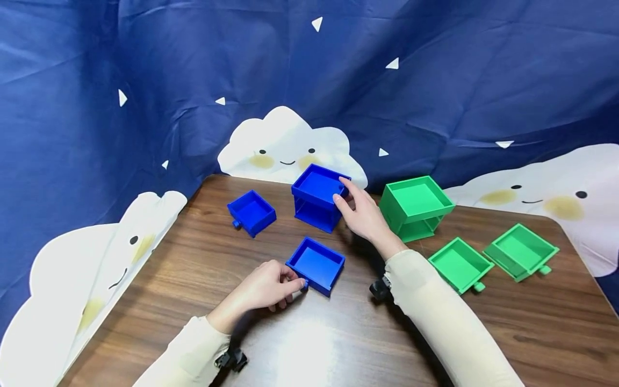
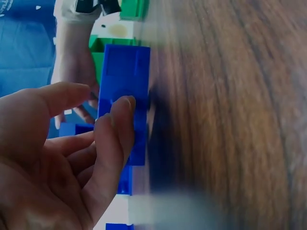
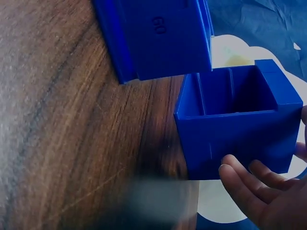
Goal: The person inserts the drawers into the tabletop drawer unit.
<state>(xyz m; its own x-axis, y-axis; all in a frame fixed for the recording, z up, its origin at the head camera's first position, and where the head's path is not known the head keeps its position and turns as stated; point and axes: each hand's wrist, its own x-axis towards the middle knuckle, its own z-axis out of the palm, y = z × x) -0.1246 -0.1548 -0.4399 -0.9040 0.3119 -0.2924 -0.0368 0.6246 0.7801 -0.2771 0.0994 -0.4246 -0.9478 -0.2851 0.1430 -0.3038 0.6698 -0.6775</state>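
My left hand (image 1: 267, 285) pinches the small knob on a blue drawer (image 1: 316, 264). The drawer is held over the table in front of a blue cabinet frame (image 1: 316, 212), and its front face shows in the left wrist view, partly behind the fingers. My right hand (image 1: 364, 213) grips the cabinet at its upper right edge, one finger over the top rim. In the right wrist view other fingers (image 3: 240, 179) lie along the cabinet's side, and the cabinet's open front shows a hollow inside. A second blue drawer (image 1: 252, 211) lies left of the cabinet.
A green cabinet frame (image 1: 417, 208) stands right of my right hand. Two green drawers (image 1: 461, 266) lie before it, near my right sleeve (image 1: 435, 301). The wooden table (image 1: 174, 269) ends at a dark blue curtain (image 1: 271, 59) with white cloud prints.
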